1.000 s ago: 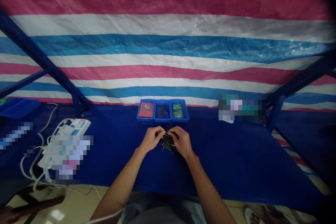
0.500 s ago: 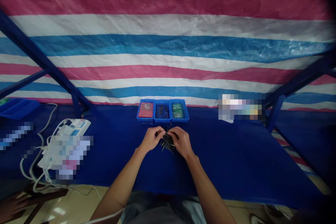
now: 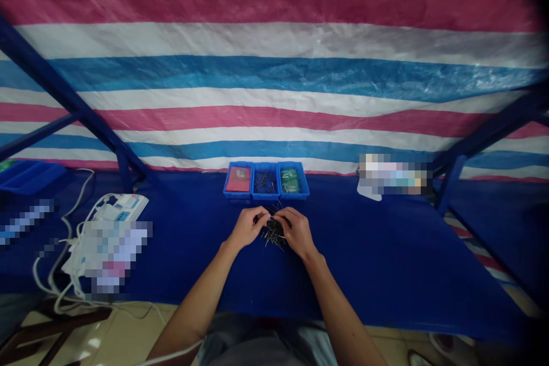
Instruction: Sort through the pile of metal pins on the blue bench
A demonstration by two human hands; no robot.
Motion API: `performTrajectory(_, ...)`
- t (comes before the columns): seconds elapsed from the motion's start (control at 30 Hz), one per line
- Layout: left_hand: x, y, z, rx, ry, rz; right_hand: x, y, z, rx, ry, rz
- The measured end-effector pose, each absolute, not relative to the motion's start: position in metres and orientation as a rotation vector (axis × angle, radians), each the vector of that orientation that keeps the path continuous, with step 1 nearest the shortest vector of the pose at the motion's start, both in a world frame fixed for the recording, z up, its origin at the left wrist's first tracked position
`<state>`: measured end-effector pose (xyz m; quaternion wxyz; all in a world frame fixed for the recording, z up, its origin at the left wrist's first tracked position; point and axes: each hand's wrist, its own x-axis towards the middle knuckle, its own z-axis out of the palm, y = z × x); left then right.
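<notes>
My left hand (image 3: 249, 225) and my right hand (image 3: 295, 229) meet fingertip to fingertip above a small pile of thin dark rod-like pieces (image 3: 273, 233) on the blue tabletop (image 3: 364, 257). Each is pinched closed. Whatever sits between the fingertips is too small to make out. Just beyond the hands stand three blue bins side by side. A red item fills most of the left bin (image 3: 238, 195), thin dark pieces lie in the middle bin (image 3: 266, 196), and the right bin (image 3: 294, 196) contains green and pale pieces.
On the left, a white power strip (image 3: 128, 203) lies among tangled white cables (image 3: 54, 269) and blurred-out items. Another blue tray (image 3: 34, 177) is at the far left. Blurred items (image 3: 390, 174) sit back right. Blue frame bars (image 3: 92, 120) and a striped sheet (image 3: 274, 77) bound the table.
My hands keep almost the same pinched pose over the pile. Another person's hand, visible at the lower left before, is out of view now.
</notes>
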<state>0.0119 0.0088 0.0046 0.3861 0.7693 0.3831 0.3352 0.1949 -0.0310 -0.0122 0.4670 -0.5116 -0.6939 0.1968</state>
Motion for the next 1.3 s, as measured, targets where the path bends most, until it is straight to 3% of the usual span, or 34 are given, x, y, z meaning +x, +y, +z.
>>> performTrajectory(1.3, 0.0142, 0.0075, 0.0028, 2.023, 1.004, 0.865, 0.1941, -0.0293, -0.0092, -1.396, -1.873, 0.278)
